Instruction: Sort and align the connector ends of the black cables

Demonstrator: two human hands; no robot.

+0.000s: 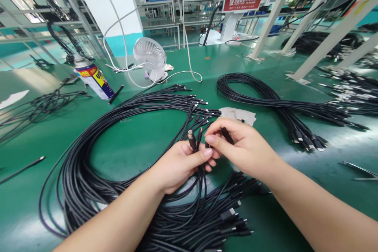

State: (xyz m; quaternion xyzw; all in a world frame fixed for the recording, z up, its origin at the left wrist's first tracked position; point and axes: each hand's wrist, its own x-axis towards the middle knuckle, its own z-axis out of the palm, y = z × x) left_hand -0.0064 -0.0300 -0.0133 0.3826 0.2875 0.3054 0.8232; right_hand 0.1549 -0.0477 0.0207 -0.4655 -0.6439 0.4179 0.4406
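Observation:
My left hand (184, 161) is closed on several black cables just above the bench, their ends sticking up past the thumb. One end is a metal-tipped USB plug (191, 139); beside it a thinner end shows an orange tip. Fingertips of my right hand (236, 141) meet the left fingers and pinch a black cable end, mostly hidden by them. Another black piece (227, 135) lies across the right palm. A big looped bundle of black cables (79, 165) spreads beneath and left of my hands, with many plug ends (228, 214) at the lower middle.
Another looped cable bundle (251, 82) lies to the right, near a pile of plug ends (351, 90). A spray can (94, 78) and a small white fan (150, 57) stand behind. Tweezers (360, 169) rest at the right edge. White metal posts (321, 35) rise from the green bench (126, 161).

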